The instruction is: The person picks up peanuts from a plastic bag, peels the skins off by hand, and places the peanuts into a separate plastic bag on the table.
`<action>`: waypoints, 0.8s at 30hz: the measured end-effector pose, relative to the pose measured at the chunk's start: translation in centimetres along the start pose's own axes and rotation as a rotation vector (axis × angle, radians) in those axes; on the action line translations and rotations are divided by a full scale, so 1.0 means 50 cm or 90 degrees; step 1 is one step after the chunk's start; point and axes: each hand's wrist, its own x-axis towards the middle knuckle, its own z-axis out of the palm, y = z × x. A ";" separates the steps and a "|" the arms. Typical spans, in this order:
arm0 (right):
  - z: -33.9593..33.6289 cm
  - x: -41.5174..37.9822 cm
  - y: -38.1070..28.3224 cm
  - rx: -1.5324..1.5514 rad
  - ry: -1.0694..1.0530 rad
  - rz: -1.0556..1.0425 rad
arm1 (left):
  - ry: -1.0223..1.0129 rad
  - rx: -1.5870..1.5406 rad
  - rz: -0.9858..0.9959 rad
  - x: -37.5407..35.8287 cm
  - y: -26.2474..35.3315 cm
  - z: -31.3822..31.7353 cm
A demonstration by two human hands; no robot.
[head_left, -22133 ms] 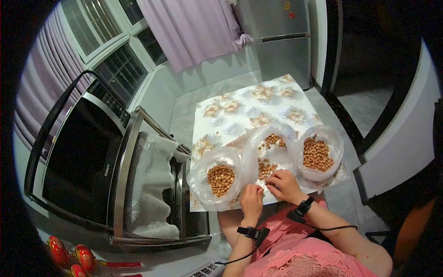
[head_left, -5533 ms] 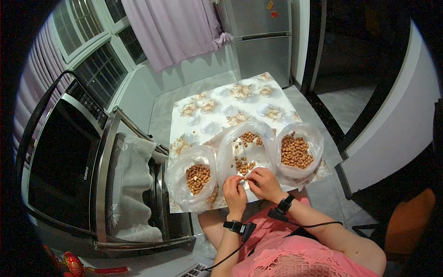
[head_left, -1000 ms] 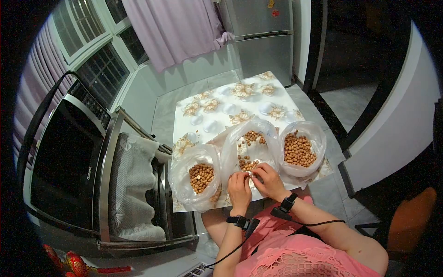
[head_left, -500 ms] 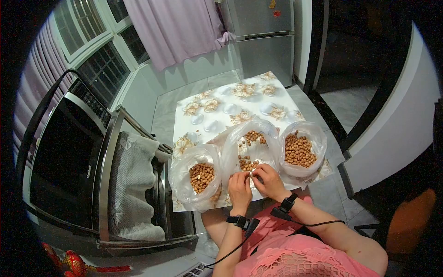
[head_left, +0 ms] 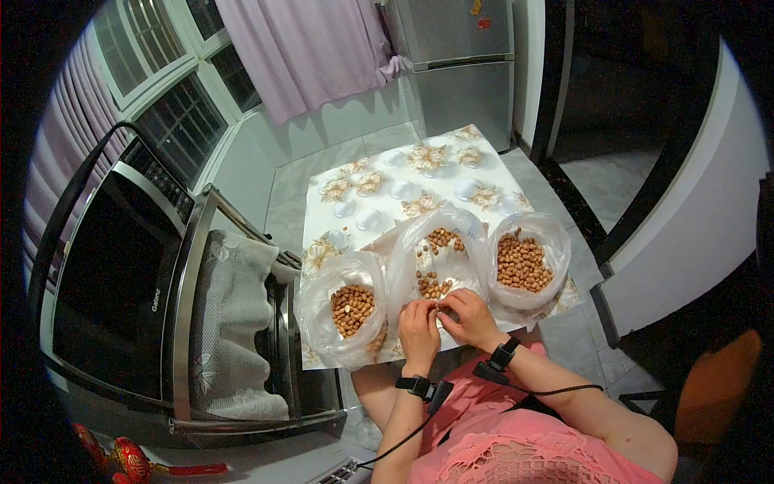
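My left hand [head_left: 418, 329] and my right hand [head_left: 470, 319] meet at the near rim of the middle plastic bag [head_left: 398, 270]. Both are closed, thumbs and fingertips pinched together around what looks like a single peanut, mostly covered by the fingers. Inside this bag are loose brown peanuts [head_left: 433, 286], one cluster close to my fingers and another farther back. To the left, a second clear bag [head_left: 313, 310] holds a pile of peanuts [head_left: 352, 311]. A third bag [head_left: 559, 242] on the right contains a larger pile [head_left: 524, 264].
All three bags stand on a table with a flowered cloth [head_left: 387, 189]. A Galanz microwave [head_left: 113, 282] and a cloth-draped metal rack [head_left: 230, 323] are close on my left. Beyond the table is a grey refrigerator [head_left: 463, 97]. Cables run from the black bands on my wrists.
My fingers have shifted slightly against each other at the same spot, with the pale bit between them now less visible. The bags and piles look unchanged.
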 end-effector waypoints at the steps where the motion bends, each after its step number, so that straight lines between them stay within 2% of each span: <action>1: 0.000 0.000 -0.001 -0.001 -0.001 -0.001 | 0.000 -0.003 -0.001 0.000 0.000 0.000; 24: 0.005 0.003 0.002 -0.006 0.026 -0.025 | 0.010 -0.023 0.004 0.001 0.003 -0.003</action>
